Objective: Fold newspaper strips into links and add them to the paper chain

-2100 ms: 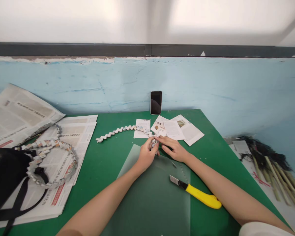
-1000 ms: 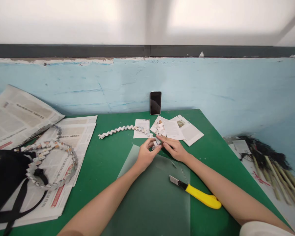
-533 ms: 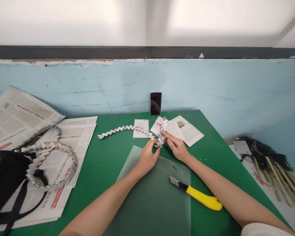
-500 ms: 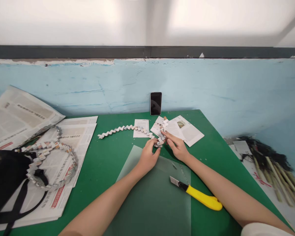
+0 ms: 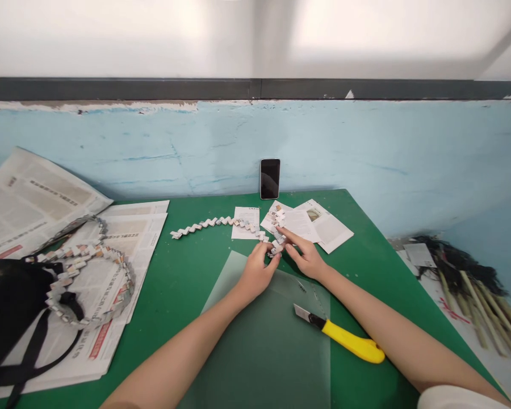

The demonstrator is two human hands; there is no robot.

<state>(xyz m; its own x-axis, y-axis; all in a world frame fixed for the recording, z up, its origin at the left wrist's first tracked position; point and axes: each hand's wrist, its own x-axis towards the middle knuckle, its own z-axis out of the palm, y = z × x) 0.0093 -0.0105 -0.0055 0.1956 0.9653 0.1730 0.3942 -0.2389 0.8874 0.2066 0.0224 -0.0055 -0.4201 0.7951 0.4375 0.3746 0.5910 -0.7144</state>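
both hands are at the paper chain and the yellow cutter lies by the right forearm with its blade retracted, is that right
The blade is wrong: the head view shows it extended, not retracted. The left hand and right hand are at the paper chain, and the yellow cutter lies by the right forearm.

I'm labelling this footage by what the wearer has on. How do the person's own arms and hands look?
The left hand and right hand are both ungloved, with no ring, watch or bracelet visible. Both forearms are bare. A white edge, apparently a sleeve, shows by the right elbow; no left sleeve is in view.
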